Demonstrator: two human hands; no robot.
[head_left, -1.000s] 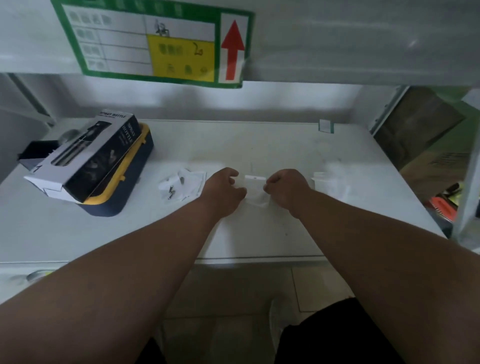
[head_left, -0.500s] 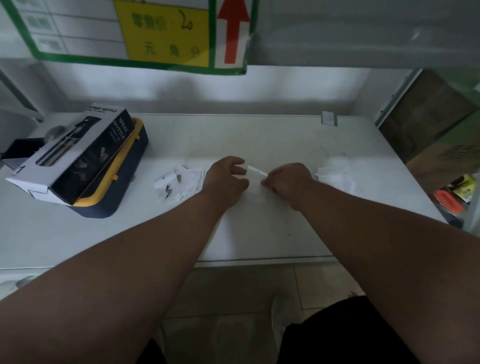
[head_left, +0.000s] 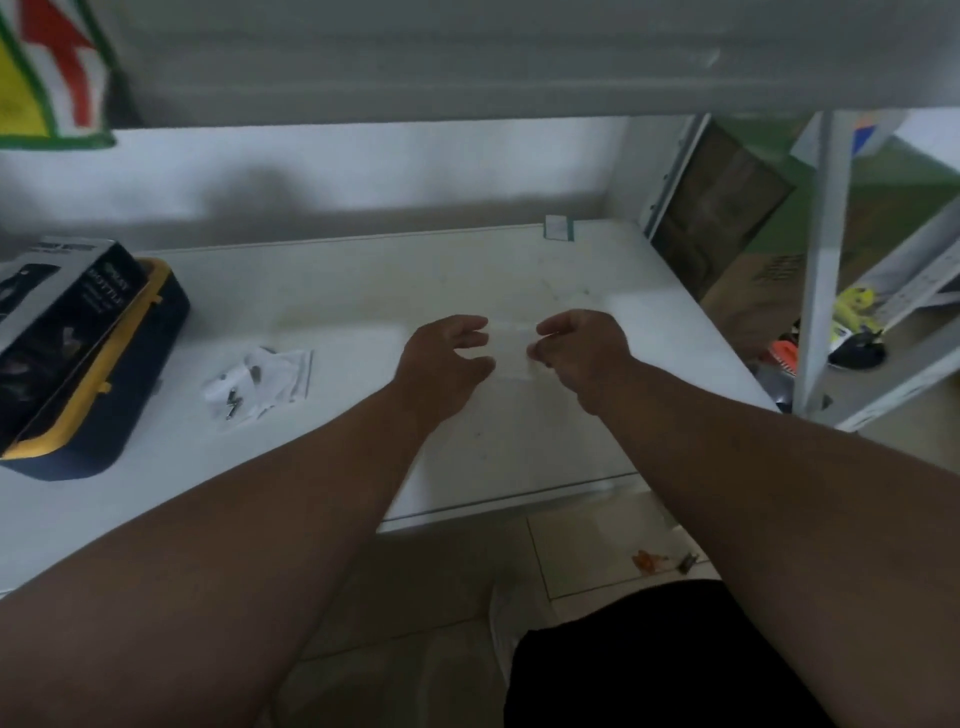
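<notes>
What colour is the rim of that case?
Yellow rim on a dark blue case; head view.

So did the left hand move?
Yes. The left hand has shifted right, farther from the packets on the table, and its fingers have opened beside the bag the right hand pinches.

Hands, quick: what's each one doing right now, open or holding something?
Left hand: open, fingers spread beside the small clear bag; whether it touches the bag cannot be told.
Right hand: pinching the bag's edge.
</notes>
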